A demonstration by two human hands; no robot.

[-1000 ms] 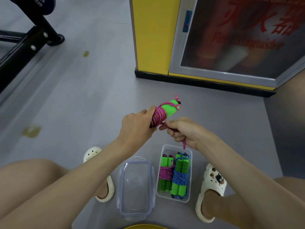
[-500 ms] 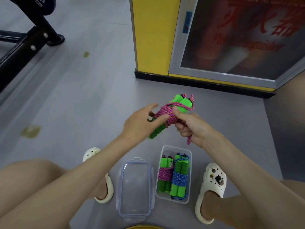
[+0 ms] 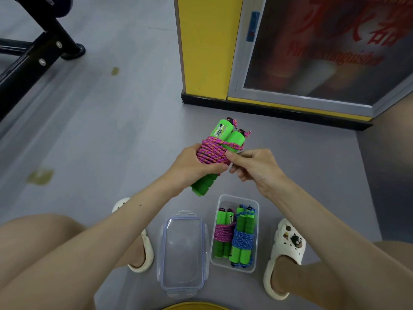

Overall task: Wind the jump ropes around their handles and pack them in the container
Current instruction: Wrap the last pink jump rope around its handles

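Pink rope (image 3: pixel 212 153) sat wound round its paired green handles (image 3: pixel 225 133), held on the far side of the container (image 3: pixel 257 222) (two bundles (image 3: pixel 242 239) already inside). Left hand (image 3: pixel 190 166) had regripped the coil since a moment earlier; right hand (image 3: pixel 252 166) pinched the rope at the coil's right edge, so winding looked nearly finished.

Green handles (image 3: pixel 226 133), pink-orange flecked rope (image 3: pixel 211 153); boxed rope (image 3: pixel 242 240) blue.
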